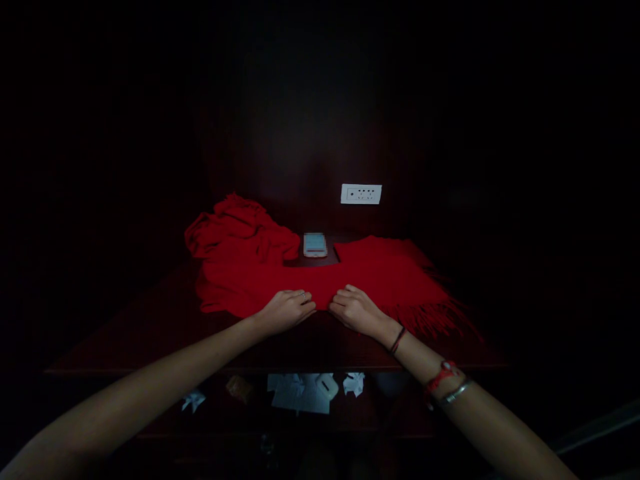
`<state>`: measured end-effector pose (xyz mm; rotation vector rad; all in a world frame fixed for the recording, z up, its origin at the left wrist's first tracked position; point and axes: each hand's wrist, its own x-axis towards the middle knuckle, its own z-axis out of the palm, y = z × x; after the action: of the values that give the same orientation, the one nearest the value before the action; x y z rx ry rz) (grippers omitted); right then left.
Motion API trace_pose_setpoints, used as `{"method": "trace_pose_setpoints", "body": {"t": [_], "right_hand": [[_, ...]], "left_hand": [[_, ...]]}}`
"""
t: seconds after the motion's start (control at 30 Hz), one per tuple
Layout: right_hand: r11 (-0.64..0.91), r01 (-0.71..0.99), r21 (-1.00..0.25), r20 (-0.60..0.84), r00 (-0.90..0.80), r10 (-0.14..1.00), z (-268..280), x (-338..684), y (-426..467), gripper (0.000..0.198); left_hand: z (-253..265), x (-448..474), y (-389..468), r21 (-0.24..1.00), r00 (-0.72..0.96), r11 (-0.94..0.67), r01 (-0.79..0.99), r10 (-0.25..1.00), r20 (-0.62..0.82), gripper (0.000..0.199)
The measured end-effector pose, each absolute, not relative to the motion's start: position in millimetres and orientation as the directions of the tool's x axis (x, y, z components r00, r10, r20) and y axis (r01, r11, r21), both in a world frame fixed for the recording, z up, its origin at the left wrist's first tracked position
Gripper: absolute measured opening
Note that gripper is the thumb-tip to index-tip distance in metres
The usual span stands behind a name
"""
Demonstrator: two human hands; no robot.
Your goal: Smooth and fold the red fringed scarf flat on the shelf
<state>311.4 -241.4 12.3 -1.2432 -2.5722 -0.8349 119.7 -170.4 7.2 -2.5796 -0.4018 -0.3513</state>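
A red scarf [380,277] with a fringed right end lies across the dark table [165,333]. Its left part is bunched into a loose heap. At the scarf's near edge, around the middle, my left hand [290,311] has its fingers curled closed on the cloth. Just to the right, my right hand [356,311] grips the same edge with bent fingers. A short stretch of scarf shows between the two hands. The fingertips of both are partly hidden.
Behind the scarf lies a phone-like device [315,245] with a lit screen. A white socket panel [361,194] is on the back wall. Below the tabletop, a shelf holds crumpled paper [354,384], a white sheet [300,399] and a small white case [327,386]. Surroundings are very dark.
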Motion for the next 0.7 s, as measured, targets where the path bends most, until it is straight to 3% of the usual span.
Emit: {"method": "trace_pose_setpoints", "body": {"t": [0.2,0.5,0.7], "right_hand": [[0.515,0.764,0.39,0.386,-0.643,0.661,13,313,-241,0.023],[0.518,0.83,0.205,0.398,-0.555,0.731,24,310,-243,0.026],[0.532,0.792,0.299,0.353,-0.61,0.71,18,296,-238,0.018]], "left_hand": [[10,115,-171,-0.479,0.94,-0.829,0.29,0.154,0.304,0.015],[13,119,-174,-0.38,0.933,-0.874,0.304,0.191,0.306,0.021],[14,116,-173,-0.354,0.919,-0.875,0.33,0.212,0.332,0.022]]}}
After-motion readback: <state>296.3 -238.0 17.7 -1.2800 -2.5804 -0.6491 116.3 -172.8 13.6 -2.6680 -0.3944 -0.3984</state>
